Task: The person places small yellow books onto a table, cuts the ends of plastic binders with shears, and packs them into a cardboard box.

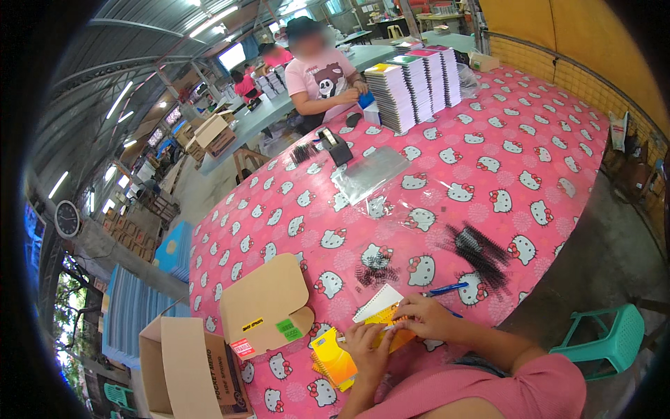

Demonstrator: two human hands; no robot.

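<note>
Near the table's front edge, my left hand (pixel 365 347) and my right hand (pixel 423 315) are closed on a small yellow-orange notebook (pixel 399 340). The right fingertips pinch at its hole-punched edge; whether they also hold a binding coil is too small to tell. Just beyond my fingers lie white punched sheets (pixel 378 303). Left of my left hand, yellow spiral notebooks (pixel 333 353) overlap in a small pile. A blue pen (pixel 447 289) rests beyond my right hand.
Black plastic binding coils (pixel 480 257) lie right of centre, with a smaller heap (pixel 377 269) nearby. An open cardboard box (pixel 185 366) stands at left. Farther back are clear plastic sheets (pixel 373 173), a tape dispenser (pixel 336 146), tall notebook stacks (pixel 412 91) and a co-worker (pixel 324 80).
</note>
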